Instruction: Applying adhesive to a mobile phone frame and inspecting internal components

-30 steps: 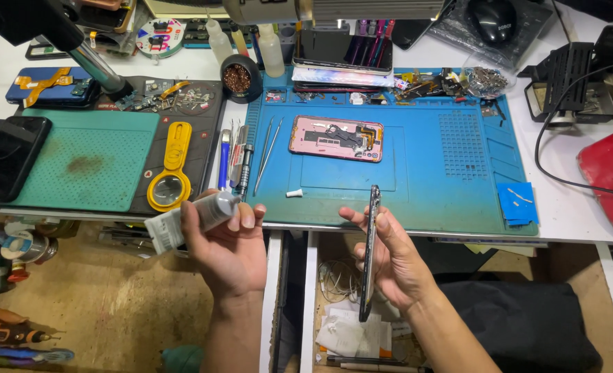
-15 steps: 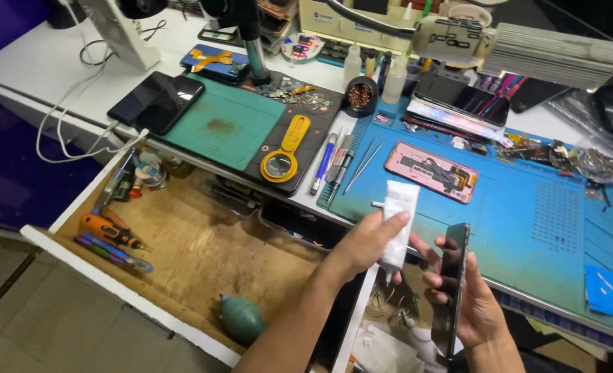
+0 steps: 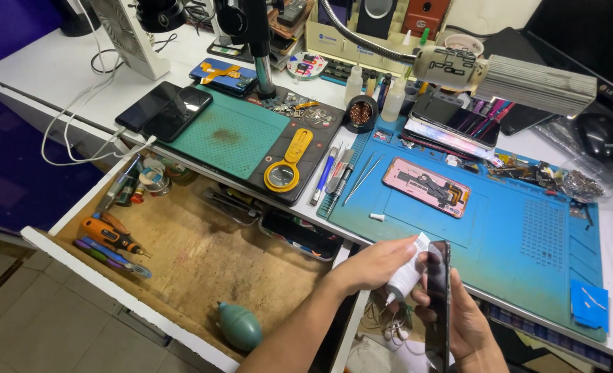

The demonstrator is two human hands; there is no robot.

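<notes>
While the blue mat [image 3: 500, 235] and open wooden drawer [image 3: 203, 259] lie beneath, the right hand [image 3: 469, 328] grips a dark phone [image 3: 438, 304] upright on edge; the left hand [image 3: 375, 266] is closed around a small white tube [image 3: 407, 276], nozzle down, touching the phone

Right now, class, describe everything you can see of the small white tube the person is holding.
The white tube is small, soft-looking plastic with a flat crimped end pointing up and a narrow nozzle pointing down and left. The left hand grips it from the left. It hangs tilted beside the dark phone, which the right hand holds edge-on, in front of the blue mat. The nozzle tip sits close to the phone's edge; contact cannot be told.
</notes>
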